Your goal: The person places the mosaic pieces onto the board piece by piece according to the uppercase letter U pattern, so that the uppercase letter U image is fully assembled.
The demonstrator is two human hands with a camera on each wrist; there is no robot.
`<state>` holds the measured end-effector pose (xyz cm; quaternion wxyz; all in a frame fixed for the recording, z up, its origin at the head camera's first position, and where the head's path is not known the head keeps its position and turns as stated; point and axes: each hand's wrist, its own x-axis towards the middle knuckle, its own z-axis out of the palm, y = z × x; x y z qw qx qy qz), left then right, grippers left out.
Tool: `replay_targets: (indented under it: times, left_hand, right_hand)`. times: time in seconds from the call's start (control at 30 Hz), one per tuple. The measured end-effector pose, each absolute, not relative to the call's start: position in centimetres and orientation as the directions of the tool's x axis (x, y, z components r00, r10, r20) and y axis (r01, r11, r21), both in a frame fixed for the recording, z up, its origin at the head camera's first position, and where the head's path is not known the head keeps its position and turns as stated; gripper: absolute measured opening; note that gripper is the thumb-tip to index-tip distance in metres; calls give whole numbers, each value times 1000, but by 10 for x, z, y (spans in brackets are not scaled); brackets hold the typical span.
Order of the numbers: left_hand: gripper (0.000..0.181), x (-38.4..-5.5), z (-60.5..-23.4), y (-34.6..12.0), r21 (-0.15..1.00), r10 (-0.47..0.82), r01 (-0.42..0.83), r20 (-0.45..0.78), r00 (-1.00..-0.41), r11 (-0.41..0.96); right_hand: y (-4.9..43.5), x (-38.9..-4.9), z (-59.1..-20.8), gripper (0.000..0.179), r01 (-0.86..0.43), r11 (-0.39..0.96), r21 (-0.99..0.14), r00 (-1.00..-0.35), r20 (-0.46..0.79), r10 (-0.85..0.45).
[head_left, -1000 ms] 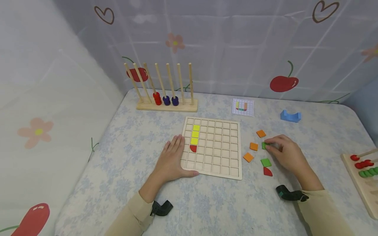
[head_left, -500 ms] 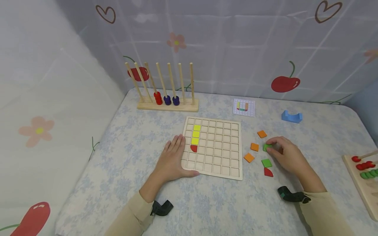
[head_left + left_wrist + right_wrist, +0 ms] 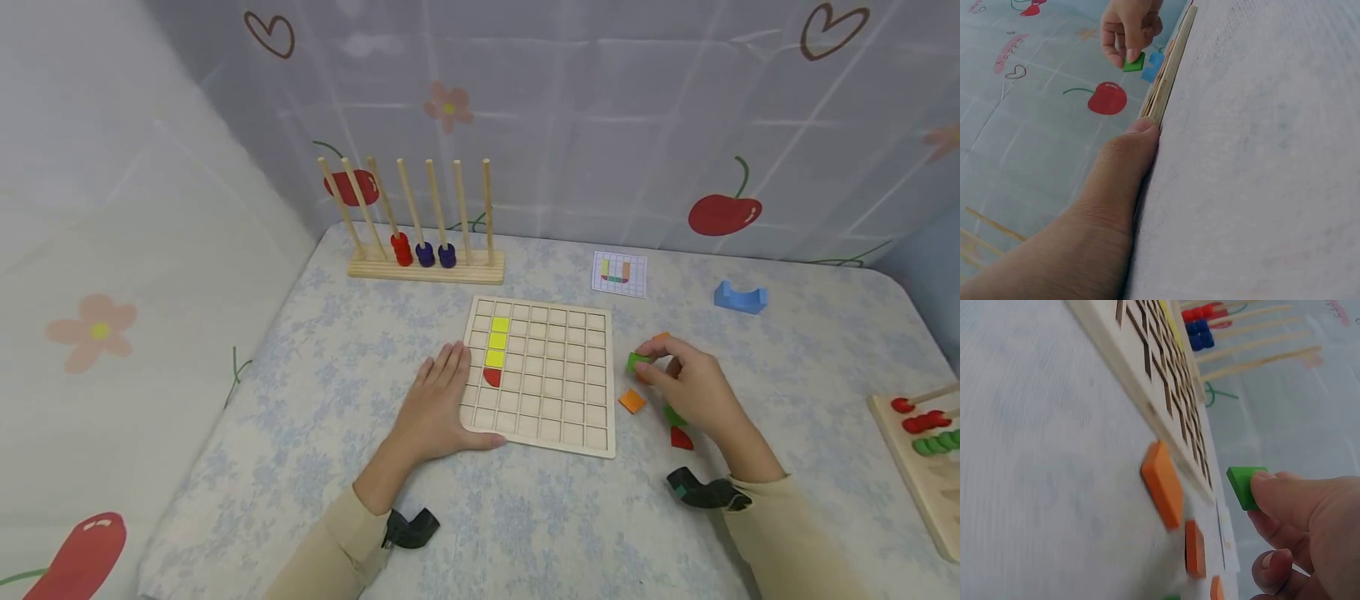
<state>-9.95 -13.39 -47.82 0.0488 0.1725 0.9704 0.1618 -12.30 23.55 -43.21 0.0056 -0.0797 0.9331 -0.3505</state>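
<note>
A green square tile (image 3: 636, 362) is pinched between thumb and fingertips of my right hand (image 3: 693, 392), raised near the right edge of a wooden grid board (image 3: 561, 367). In the right wrist view the green tile (image 3: 1241, 486) shows clear of the table. My left hand (image 3: 429, 408) lies with straight fingers along the board's left edge, its thumb at the front edge. A column of yellow square tiles (image 3: 497, 341) sits in the grid, a red quarter-circle tile (image 3: 492, 378) below it. An orange tile (image 3: 632, 401) lies right of the board; others are partly behind my right hand.
Another green tile (image 3: 672, 416) and a red quarter-circle tile (image 3: 681, 438) lie under and beside my right hand. Behind the board are a pattern card (image 3: 619, 274), a blue block (image 3: 740, 297) and a peg rack (image 3: 426, 268). A bead board (image 3: 915, 483) stands far right.
My right hand has picked up the green tile from among the loose tiles and moved left with it toward the board. The left hand stays in place.
</note>
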Motion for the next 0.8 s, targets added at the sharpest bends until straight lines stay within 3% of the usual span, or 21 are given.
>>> replay_targets:
  times: [0.17, 0.53, 0.8]
  left_hand:
    - [141, -99, -477, -134, 332, 355, 321, -43, -934, 887]
    - [142, -99, -477, -133, 328, 347, 311, -54, -936, 892]
    - [142, -100, -479, -134, 318, 343, 310, -53, -938, 896]
  right_hand:
    - [201, -128, -431, 18, -187, 689, -700, -977, 56, -208]
    - [129, -130, -438, 12, -148, 635, -758, -963, -35, -266]
    - [98, -129, -446, 12, -187, 609, -771, -955, -2, -295]
